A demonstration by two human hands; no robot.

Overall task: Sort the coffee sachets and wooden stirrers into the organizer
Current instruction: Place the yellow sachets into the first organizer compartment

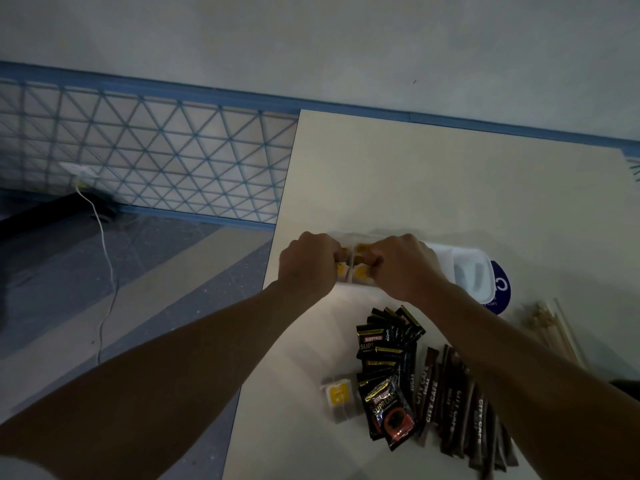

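Left hand point(308, 263) and right hand point(405, 266) each pinch yellow-labelled packets point(361, 271) at the left end of the white organizer point(472, 271). Black coffee sachets point(386, 355) lie nearer on the table point(415, 185), with wooden stirrers point(554, 329) to their right.

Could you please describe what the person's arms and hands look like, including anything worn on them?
The left forearm and right forearm are bare: no gloves, watch or bracelet show. The left hand and right hand carry no rings visible in the dim light. A pale patch at the bottom-left corner may be a sleeve edge.
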